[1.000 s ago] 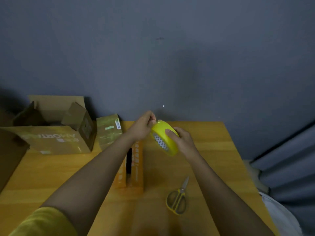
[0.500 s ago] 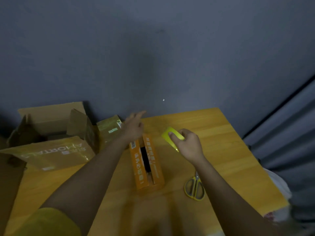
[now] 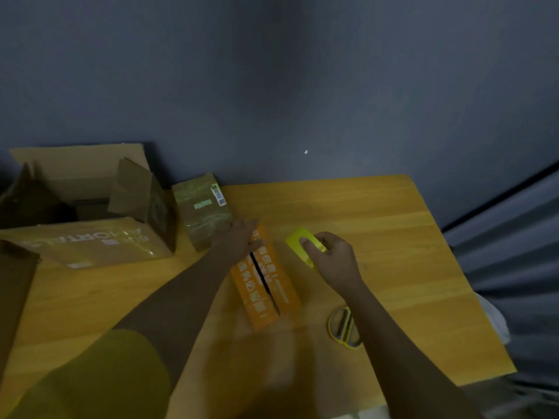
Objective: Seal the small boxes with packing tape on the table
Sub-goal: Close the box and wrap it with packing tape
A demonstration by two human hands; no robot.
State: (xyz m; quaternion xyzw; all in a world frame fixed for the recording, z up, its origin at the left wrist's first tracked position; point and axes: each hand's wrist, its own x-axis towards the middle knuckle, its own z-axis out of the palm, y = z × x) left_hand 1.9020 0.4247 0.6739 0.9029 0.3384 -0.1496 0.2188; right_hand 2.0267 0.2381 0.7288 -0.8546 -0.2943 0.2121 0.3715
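Note:
A small orange box [image 3: 266, 282] lies in the middle of the wooden table [image 3: 393, 237], its two top flaps parted by a dark slit. My left hand [image 3: 242, 237] rests with straight fingers on the box's far end. Just right of the box, my right hand [image 3: 332, 255] grips a yellow roll of packing tape [image 3: 298, 243] held low over the table. A second small box [image 3: 205, 216], wrapped in clear tape, stands behind the orange one near the wall.
A large open cardboard carton [image 3: 90, 225] fills the table's back left. Yellow-handled scissors [image 3: 344, 328] lie on the table by my right forearm. A grey wall rises behind; the table's right edge drops off beside a curtain [image 3: 514, 237].
My left hand let go of the tape end and came down onto the orange box's far end. My right hand lowered the roll toward the table. The view swung to the right.

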